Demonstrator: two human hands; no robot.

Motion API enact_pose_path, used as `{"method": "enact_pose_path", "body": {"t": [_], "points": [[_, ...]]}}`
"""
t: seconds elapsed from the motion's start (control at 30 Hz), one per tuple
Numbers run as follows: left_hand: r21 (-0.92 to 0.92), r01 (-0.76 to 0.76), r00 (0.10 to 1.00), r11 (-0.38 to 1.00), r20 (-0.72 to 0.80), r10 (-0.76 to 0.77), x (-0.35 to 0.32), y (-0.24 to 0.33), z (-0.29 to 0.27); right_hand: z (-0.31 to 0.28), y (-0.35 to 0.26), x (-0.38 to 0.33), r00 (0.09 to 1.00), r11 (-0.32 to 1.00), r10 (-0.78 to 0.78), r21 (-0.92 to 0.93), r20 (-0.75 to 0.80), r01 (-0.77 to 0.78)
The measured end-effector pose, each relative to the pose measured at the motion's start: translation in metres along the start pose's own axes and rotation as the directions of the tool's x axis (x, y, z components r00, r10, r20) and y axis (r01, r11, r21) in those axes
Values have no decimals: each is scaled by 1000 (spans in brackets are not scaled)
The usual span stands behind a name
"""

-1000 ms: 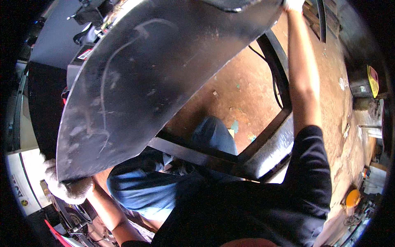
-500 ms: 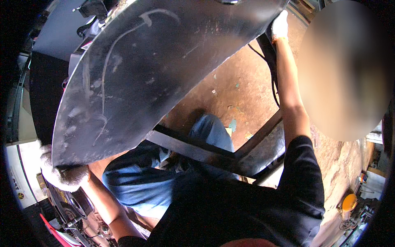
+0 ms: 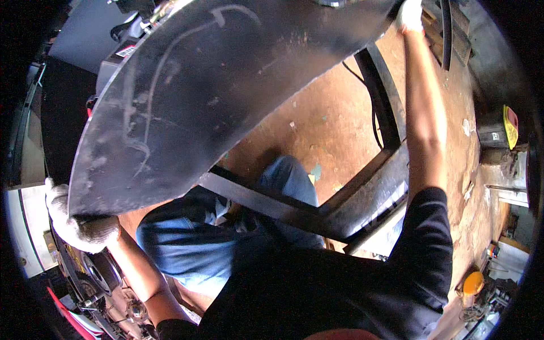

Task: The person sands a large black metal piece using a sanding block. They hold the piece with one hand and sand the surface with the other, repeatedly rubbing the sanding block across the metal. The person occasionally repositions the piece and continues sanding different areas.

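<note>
Sheet (image 3: 215,96) swung lower, left hand (image 3: 79,226) gripping corner, right hand (image 3: 409,14) (cropped) at the far edge

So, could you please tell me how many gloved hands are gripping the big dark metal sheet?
2. The left hand grips the metal sheet at its lower-left corner; the right hand grips its upper-right edge, by the picture's top. No others show.

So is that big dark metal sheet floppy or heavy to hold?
The metal sheet looks stiff: it keeps its curved shape between the left hand and right hand. Probably heavy, since both gloved hands grip opposite ends. Its thin edges may be sharp.
</note>
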State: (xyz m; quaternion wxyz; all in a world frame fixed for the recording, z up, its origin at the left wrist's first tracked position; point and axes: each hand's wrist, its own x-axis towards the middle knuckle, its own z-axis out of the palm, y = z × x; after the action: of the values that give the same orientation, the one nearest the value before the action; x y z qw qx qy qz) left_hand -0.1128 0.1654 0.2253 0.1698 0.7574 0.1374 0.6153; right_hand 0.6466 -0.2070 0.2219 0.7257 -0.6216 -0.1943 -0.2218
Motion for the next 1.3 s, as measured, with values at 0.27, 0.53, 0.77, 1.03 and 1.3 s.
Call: {"method": "enact_pose_path", "body": {"t": [0.27, 0.53, 0.77, 1.03, 1.3], "points": [[-87, 24, 999, 996, 47, -20, -3, -7, -4, -8, 34, -20, 999, 993, -35, -113, -14, 33], [191, -190, 965, 963, 217, 147, 5, 2, -11, 19, -36, 22, 1000, 997, -13, 78, -19, 14], [-17, -348, 930, 937, 119, 348, 29, 50, 68, -2, 21, -10, 998, 999, 32, -31, 49, -30], [50, -399, 895, 916, 240, 377, 39, 53, 51, 9, 3, -8, 999, 997, -32, -67, 20, 33], [105, -392, 911, 914, 186, 369, 34, 76, 78, 12, -44, 20, 999, 995, 23, 93, 43, -27]]}}
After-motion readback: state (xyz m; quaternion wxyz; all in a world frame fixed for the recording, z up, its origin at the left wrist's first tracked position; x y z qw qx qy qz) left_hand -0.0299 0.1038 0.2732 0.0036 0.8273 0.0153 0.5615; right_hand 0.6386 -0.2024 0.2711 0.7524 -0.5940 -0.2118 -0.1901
